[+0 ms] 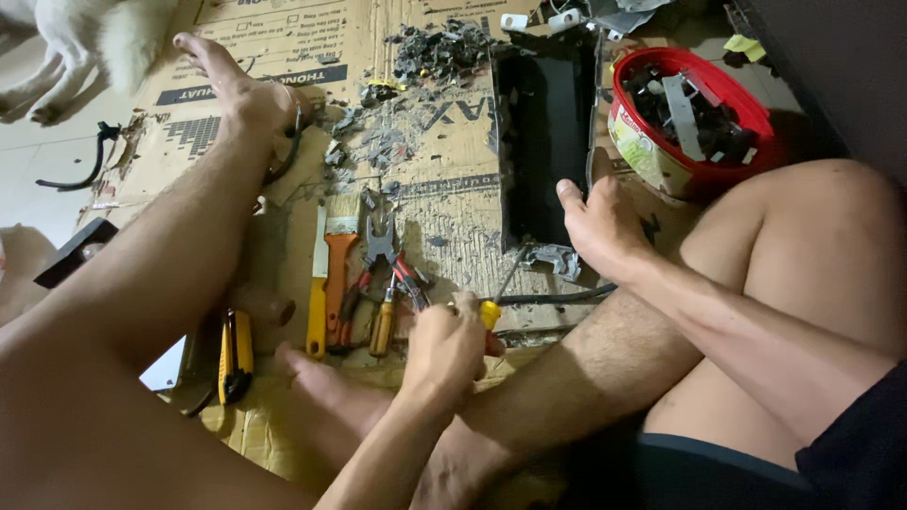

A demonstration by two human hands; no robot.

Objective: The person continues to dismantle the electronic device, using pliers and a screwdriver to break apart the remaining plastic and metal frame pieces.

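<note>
The black casing (543,142) lies flat on the cardboard sheet (283,57), a long dark rectangular shell with a raised rim and a pale metal bracket (553,257) at its near end. Just right of the casing sits a red tub (661,156), and it's loaded: black plastic pieces and a grey metal strip heaped inside. Beyond the casing's far left corner there's a scatter of grey debris (435,52) spread over the cardboard. Left of the casing, a row of tools: a paintbrush (340,260) with an orange handle, red-handled pliers (378,264), a yellow strip-like tool beside them, and further left still a yellow utility knife (234,354). A bare foot (241,85) is planted well left of the casing, with white fur of an animal beyond it at the corner.

The right hand (600,227) is pressed against the casing's near right edge, fingers curled onto the rim, thumb up the side. The left hand (444,345) is near the casing's front left, closed in a fist around a yellow-handled screwdriver (496,302), whose thin shaft angles up toward the bracket. A black cable (557,297) runs just in front of the casing, between the two hands. Bare legs crowd the near side.
</note>
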